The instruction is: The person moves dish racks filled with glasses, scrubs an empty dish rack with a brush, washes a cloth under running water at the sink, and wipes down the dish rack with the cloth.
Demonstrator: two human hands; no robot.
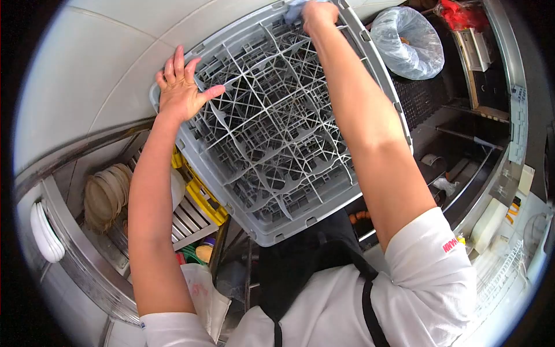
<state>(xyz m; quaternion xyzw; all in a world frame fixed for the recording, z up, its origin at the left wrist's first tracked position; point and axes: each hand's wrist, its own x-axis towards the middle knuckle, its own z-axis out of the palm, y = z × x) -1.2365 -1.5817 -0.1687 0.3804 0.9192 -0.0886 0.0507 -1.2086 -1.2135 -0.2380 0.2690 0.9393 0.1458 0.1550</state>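
A grey plastic dish rack (266, 110) with an open lattice base lies in front of me, with more racks seeming to show through its grid. My left hand (184, 92) rests at its left rim with the fingers spread and the thumb pointing over the lattice. At the far rim, my right hand (319, 14) is closed on a bluish-grey cloth (295, 10) pressed to the rack's top edge. Part of the cloth is cut off by the frame's upper edge.
Left of the rack, stacked plates (107, 194) stand on a metal shelf, near a yellow rack (199, 188). More white plates (46, 231) sit at far left. To the right is a bin lined with a clear bag (407, 43). A tiled wall (98, 58) rises behind.
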